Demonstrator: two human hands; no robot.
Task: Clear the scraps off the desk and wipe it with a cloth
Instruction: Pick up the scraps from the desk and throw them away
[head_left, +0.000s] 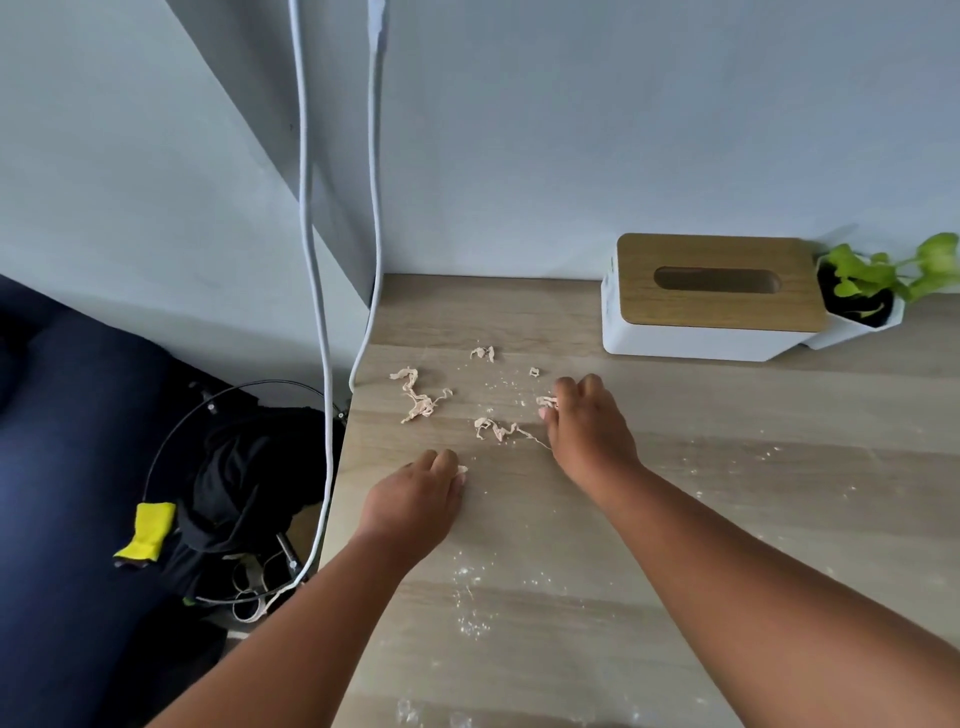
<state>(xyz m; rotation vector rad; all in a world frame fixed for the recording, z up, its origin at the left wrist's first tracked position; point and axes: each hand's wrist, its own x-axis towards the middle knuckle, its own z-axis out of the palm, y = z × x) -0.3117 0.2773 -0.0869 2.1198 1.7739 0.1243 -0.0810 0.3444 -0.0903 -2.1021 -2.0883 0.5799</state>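
Still gathering scraps (418, 397), strewn far left on the desk (727, 493). Right hand (584, 421) pinching one shred; left hand (421, 491) curled over another near the edge. Next, probably: collecting the remaining curls, then fetching a cloth, none visible on the desk.

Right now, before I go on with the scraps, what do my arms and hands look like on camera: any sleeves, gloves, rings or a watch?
Both arms are bare as far as the view shows: no sleeves. The left hand and the right hand wear no gloves. No watch, band or ring shows on either wrist or on the fingers in view. The nails look short and plain. No cables or markings are on the arms.
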